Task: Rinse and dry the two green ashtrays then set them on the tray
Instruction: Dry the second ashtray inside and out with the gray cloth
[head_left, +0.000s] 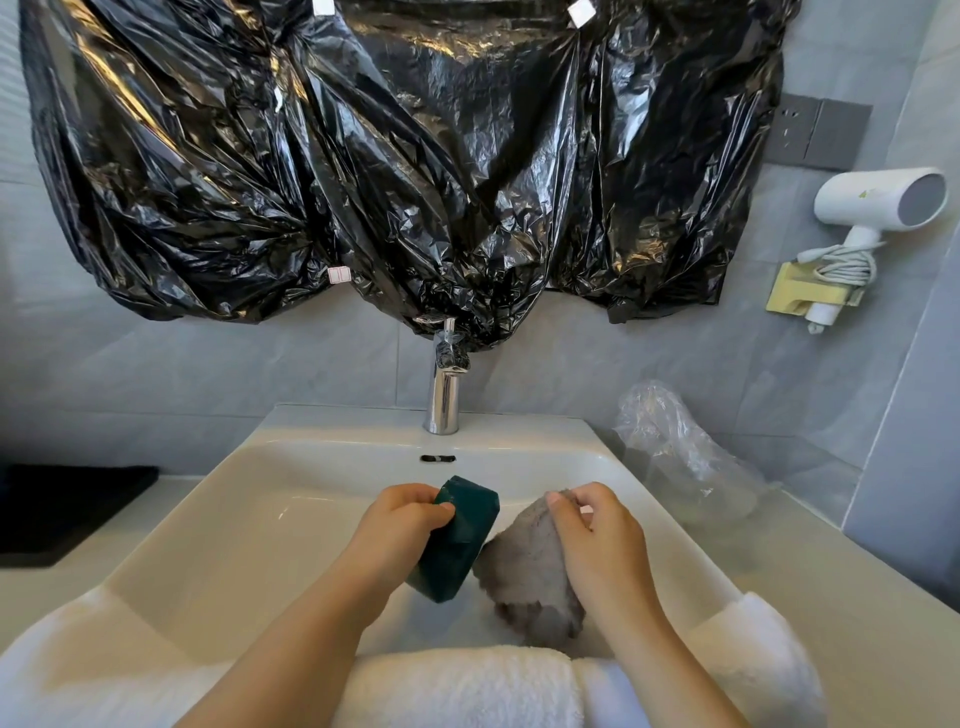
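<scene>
Over the sink (218, 499), the left hand (400, 530) has its grip clamped on a green ashtray (457, 540), tipped on edge, probably so water drains into the basin and the side faces the cloth. The right hand (597, 540) is closed on a bunched grey cloth (524, 577) touching the ashtray's lower edge, which looks like drying. The ashtray is dark green, thick and faceted (its hollow faces away). The tap (442, 400) shows no water. No second ashtray is visible, nor a tray I can identify.
</scene>
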